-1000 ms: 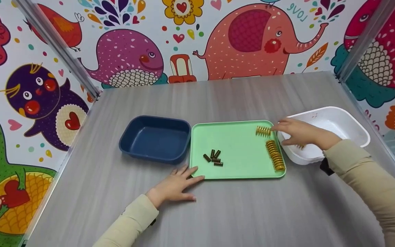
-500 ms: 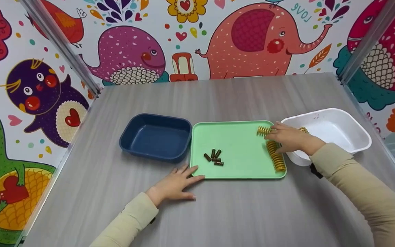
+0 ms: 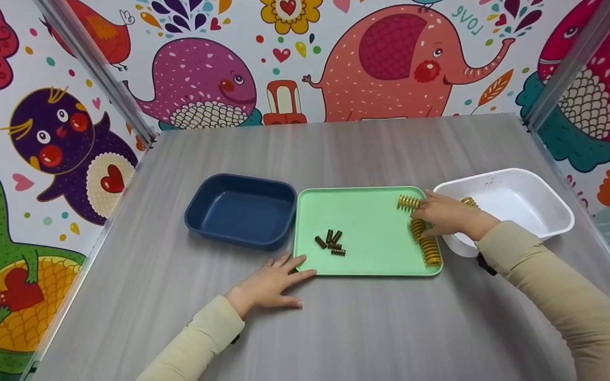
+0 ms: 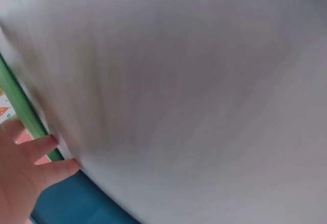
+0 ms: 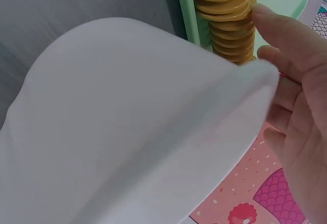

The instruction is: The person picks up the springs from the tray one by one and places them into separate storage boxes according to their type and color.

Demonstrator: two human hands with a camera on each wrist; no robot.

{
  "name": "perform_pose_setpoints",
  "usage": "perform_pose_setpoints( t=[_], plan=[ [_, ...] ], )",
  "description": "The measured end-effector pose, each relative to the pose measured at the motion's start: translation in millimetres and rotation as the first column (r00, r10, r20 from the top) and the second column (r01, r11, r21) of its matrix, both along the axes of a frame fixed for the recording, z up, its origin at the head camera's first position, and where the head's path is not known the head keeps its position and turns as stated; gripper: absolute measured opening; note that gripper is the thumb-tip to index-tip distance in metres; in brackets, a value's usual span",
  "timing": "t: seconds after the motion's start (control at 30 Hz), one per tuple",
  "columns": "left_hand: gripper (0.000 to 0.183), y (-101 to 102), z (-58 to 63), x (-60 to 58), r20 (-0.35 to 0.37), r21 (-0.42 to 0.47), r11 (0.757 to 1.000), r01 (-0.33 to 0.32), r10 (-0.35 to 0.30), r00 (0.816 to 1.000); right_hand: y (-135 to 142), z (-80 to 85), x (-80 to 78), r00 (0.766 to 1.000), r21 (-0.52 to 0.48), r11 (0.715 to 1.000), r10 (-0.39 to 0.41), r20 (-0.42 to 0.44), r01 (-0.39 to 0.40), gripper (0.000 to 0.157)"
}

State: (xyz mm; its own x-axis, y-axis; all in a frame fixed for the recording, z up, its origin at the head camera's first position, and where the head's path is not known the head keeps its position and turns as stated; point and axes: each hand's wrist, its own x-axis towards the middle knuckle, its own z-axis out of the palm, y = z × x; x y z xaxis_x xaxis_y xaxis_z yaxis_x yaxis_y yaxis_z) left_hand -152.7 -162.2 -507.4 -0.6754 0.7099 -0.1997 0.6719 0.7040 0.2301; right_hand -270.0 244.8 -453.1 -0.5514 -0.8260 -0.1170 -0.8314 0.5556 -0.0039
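My right hand reaches over the right edge of the green tray. Its thumb and fingers pinch a gold coil spring, which lies end to end with another gold spring along the tray's edge. A third gold spring sits by the far right corner, close to my fingertips. In the right wrist view, the rim of the white bin hides part of the pinched spring. My left hand is spread, fingertips touching the tray's near left corner. Several small dark springs lie loosely on the tray's left half.
Left of the tray, against its edge, stands a dark blue bin. The white bin stands at the right, under my right forearm, with a gold spring inside. Printed walls close off the grey table's far side and flanks.
My right hand has come left from over the white bin to the gold springs. The upper spring of the row has shifted slightly left. My left hand has stayed in place.
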Motion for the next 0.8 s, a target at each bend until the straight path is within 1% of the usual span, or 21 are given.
perform_pose_setpoints(
  t=[0.13,0.37,0.57,0.63,0.8],
  plan=[
    [0.071,0.4,1.2,-0.3,0.011,-0.01,1.0,-0.002,0.002,1.0,-3.2,-1.3,0.5,1.0,0.025,0.999,-0.026,-0.001,0.026,0.037],
    [0.071,-0.7,0.1,-0.5,0.023,0.002,1.0,-0.008,0.008,1.0,-9.7,-6.6,3.1,0.998,0.058,0.996,-0.06,-0.027,0.062,0.049],
    [0.071,-1.3,-0.5,-0.4,0.028,0.002,1.0,-0.011,0.011,1.0,-14.8,-12.7,4.6,0.992,0.145,0.982,-0.112,-0.05,0.118,0.06],
    [0.071,-0.9,0.0,-0.5,0.024,-0.002,1.0,-0.01,0.01,1.0,-16.0,-13.8,4.8,0.99,0.161,0.978,-0.129,-0.054,0.136,0.06],
    [0.071,-0.5,-0.1,-1.3,0.011,-0.012,1.0,-0.01,0.01,1.0,-19.3,-14.9,4.4,0.986,0.145,0.976,-0.16,-0.041,0.164,0.051]
  ],
)
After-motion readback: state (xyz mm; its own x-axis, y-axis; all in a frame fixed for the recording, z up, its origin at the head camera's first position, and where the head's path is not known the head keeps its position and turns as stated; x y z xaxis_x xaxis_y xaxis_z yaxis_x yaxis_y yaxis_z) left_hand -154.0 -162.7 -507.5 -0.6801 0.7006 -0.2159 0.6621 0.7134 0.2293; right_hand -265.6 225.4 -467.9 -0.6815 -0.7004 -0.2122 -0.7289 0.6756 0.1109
